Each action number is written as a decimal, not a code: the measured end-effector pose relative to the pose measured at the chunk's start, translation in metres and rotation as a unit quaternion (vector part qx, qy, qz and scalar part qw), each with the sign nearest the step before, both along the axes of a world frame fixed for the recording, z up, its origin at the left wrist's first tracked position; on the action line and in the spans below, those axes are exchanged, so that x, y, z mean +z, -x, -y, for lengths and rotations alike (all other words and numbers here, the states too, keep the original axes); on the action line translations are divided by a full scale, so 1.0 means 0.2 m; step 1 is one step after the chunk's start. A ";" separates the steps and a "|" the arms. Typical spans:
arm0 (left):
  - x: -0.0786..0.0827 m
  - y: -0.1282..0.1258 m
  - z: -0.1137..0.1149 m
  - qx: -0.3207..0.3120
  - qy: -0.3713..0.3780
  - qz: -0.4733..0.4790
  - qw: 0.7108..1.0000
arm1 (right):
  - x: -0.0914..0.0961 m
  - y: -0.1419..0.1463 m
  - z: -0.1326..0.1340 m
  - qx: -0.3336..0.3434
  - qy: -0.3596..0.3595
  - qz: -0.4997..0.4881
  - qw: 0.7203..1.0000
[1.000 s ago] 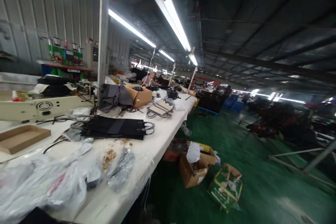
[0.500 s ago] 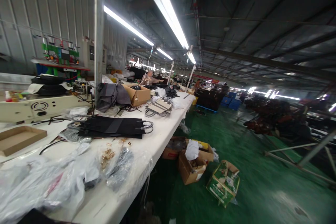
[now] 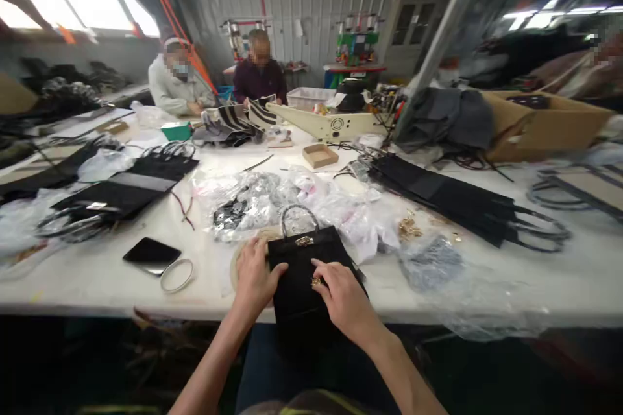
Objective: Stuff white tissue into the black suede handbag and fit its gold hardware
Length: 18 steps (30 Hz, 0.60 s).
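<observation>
A black handbag piece (image 3: 296, 285) with a looped handle lies in front of me, overhanging the table's front edge. Near its top sits a gold clasp fitting (image 3: 304, 241). My left hand (image 3: 256, 272) grips the left edge, thumb on the black face and fingers along the side. Over the right half is my right hand (image 3: 343, 295), closed with a small gold metal fitting (image 3: 316, 281) pinched at its fingertips. A round tan disc (image 3: 238, 266) shows partly under my left hand and the bag piece.
Loose gold fittings (image 3: 409, 227) and clear plastic bags (image 3: 360, 224) lie beyond. Stacked black bag pieces are at left (image 3: 131, 188) and right (image 3: 438, 198). A phone (image 3: 150, 253) and a bangle-like ring (image 3: 176, 275) lie leftward. Two people sit across the table.
My view has swung left and down from the aisle and table end to the work in front of me. Both hands and the black bag piece with handle are now visible.
</observation>
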State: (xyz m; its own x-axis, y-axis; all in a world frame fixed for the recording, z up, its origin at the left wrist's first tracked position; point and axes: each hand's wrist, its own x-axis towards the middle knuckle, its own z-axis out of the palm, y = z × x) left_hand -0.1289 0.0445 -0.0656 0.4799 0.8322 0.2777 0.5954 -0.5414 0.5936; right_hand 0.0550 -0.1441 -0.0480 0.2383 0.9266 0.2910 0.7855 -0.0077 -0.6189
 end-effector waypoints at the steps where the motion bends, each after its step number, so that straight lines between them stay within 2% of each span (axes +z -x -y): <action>1: -0.01 -0.01 -0.01 -0.006 0.009 -0.014 1.000 | 0.00 -0.01 -0.01 0.018 0.008 0.018 1.000; 5: 0.02 -0.10 0.03 -0.054 0.015 0.007 0.998 | 0.03 -0.04 -0.09 0.042 0.035 0.069 0.996; 8: 0.05 -0.15 0.03 -0.070 0.024 0.030 0.997 | -0.01 -0.06 -0.15 0.003 0.027 0.073 0.997; 12: 0.11 -0.15 -0.02 -0.072 0.063 0.073 0.993 | -0.12 -0.06 -0.18 -0.056 -0.061 0.031 0.996; 15: 0.14 -0.13 -0.03 -0.086 0.116 0.145 0.979 | -0.18 -0.05 -0.16 -0.084 -0.142 -0.004 0.986; 18: 0.14 -0.11 -0.01 -0.032 0.211 0.237 0.948 | -0.21 -0.05 -0.13 -0.097 -0.184 -0.001 0.978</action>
State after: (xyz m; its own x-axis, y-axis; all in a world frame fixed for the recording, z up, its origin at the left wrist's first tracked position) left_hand -0.1077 0.0461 -0.0376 0.4380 0.8905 0.1229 0.1820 -0.2217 0.9580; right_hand 0.0642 -0.1182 -0.0902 0.4012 0.6958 0.5958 0.7897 0.0668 -0.6098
